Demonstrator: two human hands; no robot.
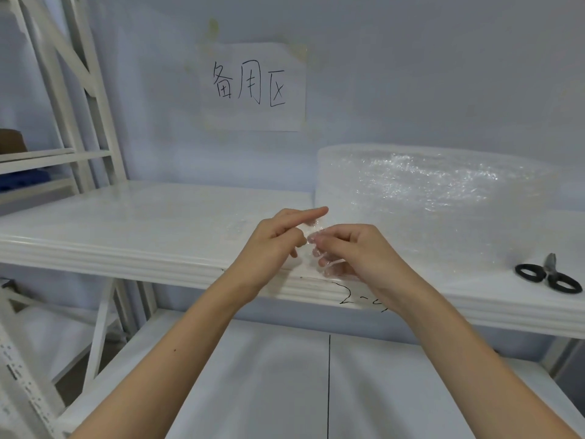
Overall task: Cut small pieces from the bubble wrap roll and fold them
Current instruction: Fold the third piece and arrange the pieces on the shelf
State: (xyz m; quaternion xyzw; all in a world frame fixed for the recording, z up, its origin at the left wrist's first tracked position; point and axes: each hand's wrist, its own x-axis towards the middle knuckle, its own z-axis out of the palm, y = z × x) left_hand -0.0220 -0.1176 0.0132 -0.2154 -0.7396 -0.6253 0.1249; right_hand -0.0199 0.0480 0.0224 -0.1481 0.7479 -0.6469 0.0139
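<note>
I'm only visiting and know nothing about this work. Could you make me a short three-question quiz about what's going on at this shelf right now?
1. True or false: the scissors are in the person's right hand.
2. What do both hands hold between them? A) a small bubble wrap piece B) the paper sign C) a box
3. Where does the bubble wrap roll stand relative to the hands?

Key
1. False. They lie on the shelf, to the right of the hands.
2. A. The left hand and right hand pinch it with their fingers.
3. On the shelf, behind and to the right of the hands.
</note>
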